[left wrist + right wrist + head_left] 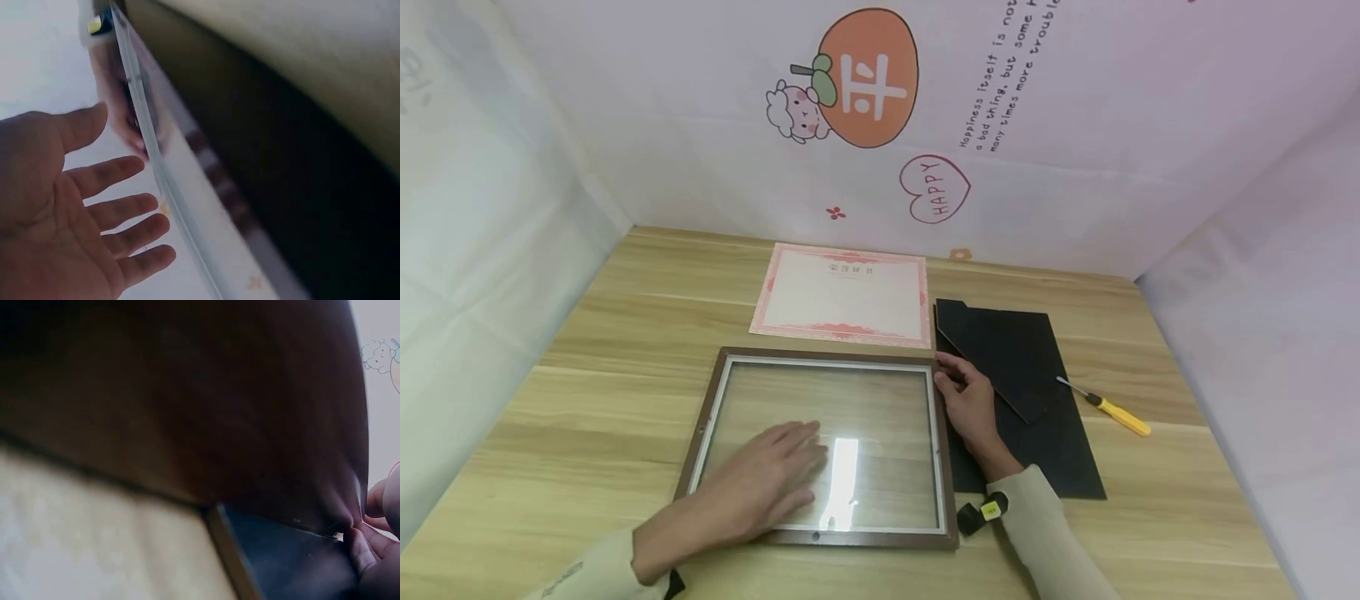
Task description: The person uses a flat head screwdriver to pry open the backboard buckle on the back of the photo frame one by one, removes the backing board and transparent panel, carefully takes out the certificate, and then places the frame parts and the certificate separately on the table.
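A brown picture frame (955, 500) with a silvery inner rim lies flat on the table, a clear glass pane (880, 417) within it. Over the left part of the pane is my left hand (767, 475), fingers straight and spread; in the left wrist view that hand (81, 206) shows its palm side, and I cannot tell whether it touches the glass. My right hand (972, 408) holds the frame's right side near the far corner, with thumb and bent fingers at the edge. In the right wrist view, its fingertips (359, 550) meet the dark frame side (250, 425).
A black backing board (1067, 450) with a folded stand strip (981, 354) lies right of the frame, under my right forearm. Farther right is a yellow-handled screwdriver (1123, 415). Behind the frame lies a pink-bordered certificate (842, 296). Printed cloth (700, 125) encloses the table's back and sides.
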`<move>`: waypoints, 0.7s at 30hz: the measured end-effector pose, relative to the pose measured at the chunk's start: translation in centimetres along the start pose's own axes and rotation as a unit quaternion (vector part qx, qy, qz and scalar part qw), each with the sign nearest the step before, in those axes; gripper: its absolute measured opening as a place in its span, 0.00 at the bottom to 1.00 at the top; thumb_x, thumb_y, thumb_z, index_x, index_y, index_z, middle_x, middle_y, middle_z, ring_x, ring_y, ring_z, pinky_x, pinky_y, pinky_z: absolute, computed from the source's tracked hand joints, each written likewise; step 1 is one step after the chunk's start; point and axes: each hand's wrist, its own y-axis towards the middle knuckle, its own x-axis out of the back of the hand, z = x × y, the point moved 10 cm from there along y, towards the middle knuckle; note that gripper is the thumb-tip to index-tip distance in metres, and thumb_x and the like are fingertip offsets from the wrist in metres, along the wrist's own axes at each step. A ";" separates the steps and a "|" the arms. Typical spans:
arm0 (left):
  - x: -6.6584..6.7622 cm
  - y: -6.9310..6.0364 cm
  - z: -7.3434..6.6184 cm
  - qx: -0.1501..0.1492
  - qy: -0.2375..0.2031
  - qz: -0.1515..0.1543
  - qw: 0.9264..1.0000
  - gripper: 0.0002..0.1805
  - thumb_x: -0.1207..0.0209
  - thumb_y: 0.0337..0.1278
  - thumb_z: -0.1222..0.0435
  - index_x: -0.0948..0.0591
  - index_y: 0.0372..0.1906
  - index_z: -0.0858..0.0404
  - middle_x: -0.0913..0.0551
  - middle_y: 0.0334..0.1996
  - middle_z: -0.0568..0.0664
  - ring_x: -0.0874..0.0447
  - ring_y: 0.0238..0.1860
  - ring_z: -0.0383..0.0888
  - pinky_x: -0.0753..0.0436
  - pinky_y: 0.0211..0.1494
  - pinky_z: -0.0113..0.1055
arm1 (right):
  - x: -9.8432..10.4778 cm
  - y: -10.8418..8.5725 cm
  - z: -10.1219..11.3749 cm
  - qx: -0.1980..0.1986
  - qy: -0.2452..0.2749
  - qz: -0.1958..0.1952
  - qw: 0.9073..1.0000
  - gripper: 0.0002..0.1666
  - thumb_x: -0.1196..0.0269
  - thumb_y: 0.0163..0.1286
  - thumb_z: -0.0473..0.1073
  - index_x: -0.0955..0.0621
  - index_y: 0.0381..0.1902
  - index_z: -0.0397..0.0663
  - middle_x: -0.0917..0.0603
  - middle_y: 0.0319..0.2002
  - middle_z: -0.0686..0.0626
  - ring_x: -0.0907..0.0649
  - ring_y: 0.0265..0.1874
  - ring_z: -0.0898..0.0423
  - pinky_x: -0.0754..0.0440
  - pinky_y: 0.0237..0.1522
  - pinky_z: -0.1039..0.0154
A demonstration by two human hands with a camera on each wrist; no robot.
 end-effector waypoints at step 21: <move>-2.4 1.0 -0.8 -0.007 -0.011 0.046 0.999 0.31 0.38 0.60 0.48 0.24 0.62 0.63 0.23 0.62 0.58 0.23 0.61 0.52 0.18 0.60 0.46 | 0.0 -0.1 0.2 -0.007 -0.005 -0.003 1.000 0.19 0.41 0.72 0.36 0.21 0.60 0.49 0.17 0.53 0.44 0.20 0.49 0.53 0.23 0.46 0.71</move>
